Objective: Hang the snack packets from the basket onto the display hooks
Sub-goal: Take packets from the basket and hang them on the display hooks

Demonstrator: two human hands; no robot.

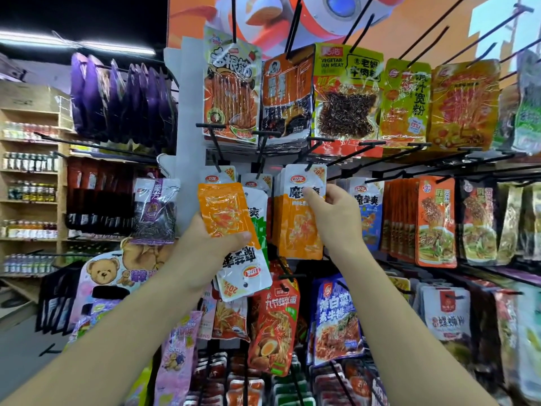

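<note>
Head view: the left hand (pixel 205 241) is gripping a fanned stack of glossy orange-and-white snack packets (pixel 224 210), thumb curling over the orange front. The stack is sitting upside down, its white header ends poking out below the palm. Just right of it, the right hand (pixel 336 215) is pinching the white header of another orange-and-white foil packet (pixel 301 230), and the orange body is dangling below the grip. That header is meeting a black wire display hook (pixel 319 162); threaded or not, I cannot tell. Far left, wooden shelves of bottles (pixel 29 171) are showing.
</note>
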